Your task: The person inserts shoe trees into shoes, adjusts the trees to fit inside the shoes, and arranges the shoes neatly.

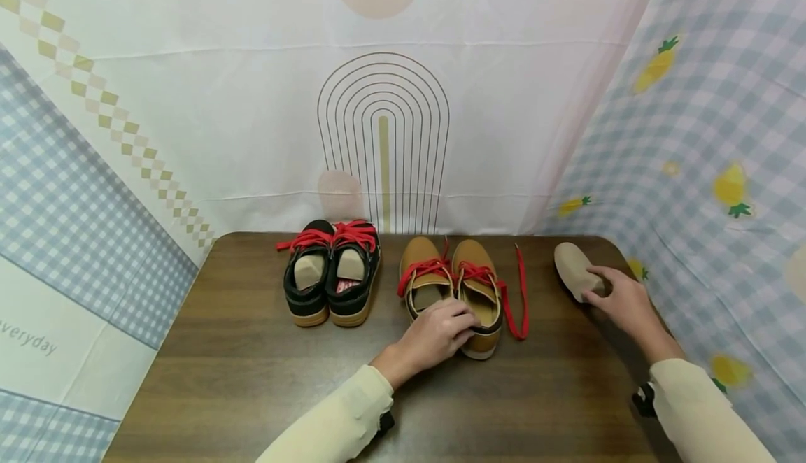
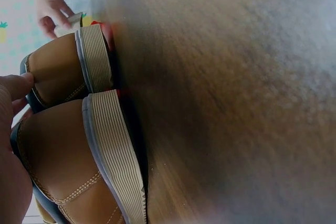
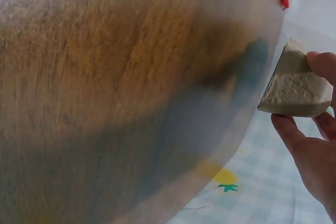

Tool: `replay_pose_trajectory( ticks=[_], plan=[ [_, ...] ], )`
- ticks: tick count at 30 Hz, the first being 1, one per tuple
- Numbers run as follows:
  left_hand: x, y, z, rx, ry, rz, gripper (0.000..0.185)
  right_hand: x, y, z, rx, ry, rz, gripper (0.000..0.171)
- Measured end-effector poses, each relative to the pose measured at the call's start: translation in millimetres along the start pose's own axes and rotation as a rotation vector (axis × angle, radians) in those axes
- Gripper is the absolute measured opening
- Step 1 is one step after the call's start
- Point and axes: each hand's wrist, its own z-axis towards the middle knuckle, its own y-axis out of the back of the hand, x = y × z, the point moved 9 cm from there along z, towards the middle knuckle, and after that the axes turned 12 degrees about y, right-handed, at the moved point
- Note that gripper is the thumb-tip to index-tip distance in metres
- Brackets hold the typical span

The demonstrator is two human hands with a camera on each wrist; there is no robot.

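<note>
My right hand (image 1: 625, 302) pinches a beige shoe insert (image 1: 571, 271) between thumb and fingers at the table's right end. In the right wrist view the insert (image 3: 296, 90) shows its rough cut end, held over the table's edge. My left hand (image 1: 434, 333) is at the heels of a pair of tan shoes with red laces. Its fingers grip the heel collar of the right tan shoe (image 1: 482, 343), as the left wrist view shows at the shoe's rim (image 2: 55, 72). The left tan shoe (image 1: 420, 250) stands close beside it, partly behind the hand.
To the left stands a pair of black shoes (image 1: 351, 307) with red laces and beige inserts (image 1: 308, 271) inside. A loose red lace (image 1: 522, 295) trails right of the tan shoes. Printed cloth (image 1: 504, 134) hangs behind the brown table (image 1: 239, 351) and at both sides.
</note>
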Motion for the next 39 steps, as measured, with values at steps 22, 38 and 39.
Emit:
replay_pose_trajectory(
  ticks=[22, 38, 39],
  plan=[
    [0.2, 1.8, -0.4, -0.01, -0.01, -0.004, 0.01, 79, 28, -4, -0.063, 0.163, 0.006, 0.053],
    [1.2, 0.4, -0.8, -0.024, -0.016, -0.011, 0.008, 121, 32, -8, 0.017, 0.206, 0.076, 0.054],
    [1.1, 0.4, -0.9, -0.025, -0.017, -0.014, 0.008, 122, 32, -9, 0.027, 0.204, 0.079, 0.054]
  ],
)
